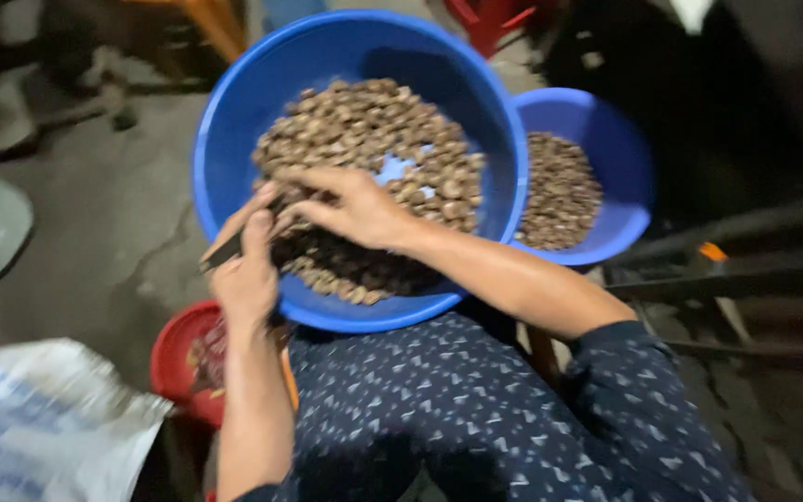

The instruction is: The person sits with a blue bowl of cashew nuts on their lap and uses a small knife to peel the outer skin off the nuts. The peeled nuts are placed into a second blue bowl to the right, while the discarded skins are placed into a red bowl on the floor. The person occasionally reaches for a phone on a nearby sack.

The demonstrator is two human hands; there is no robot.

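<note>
A large blue basin (234, 139) rests on my lap, holding a heap of small brown nut-like pieces (374, 121). My right hand (350, 209) reaches into the basin with fingers spread over the pieces at its near left side. My left hand (245, 270) sits at the basin's near rim, closed around a small dark knife (223, 253) whose tip points left. The two hands nearly touch. Motion blur hides whether the right fingers pinch a piece.
A smaller blue bowl (625, 139) with the same brown pieces stands to the right of the basin. A red bowl (174, 358) with scraps sits low at the left, beside a white woven sack (39, 428). Concrete floor (113, 214) lies beyond.
</note>
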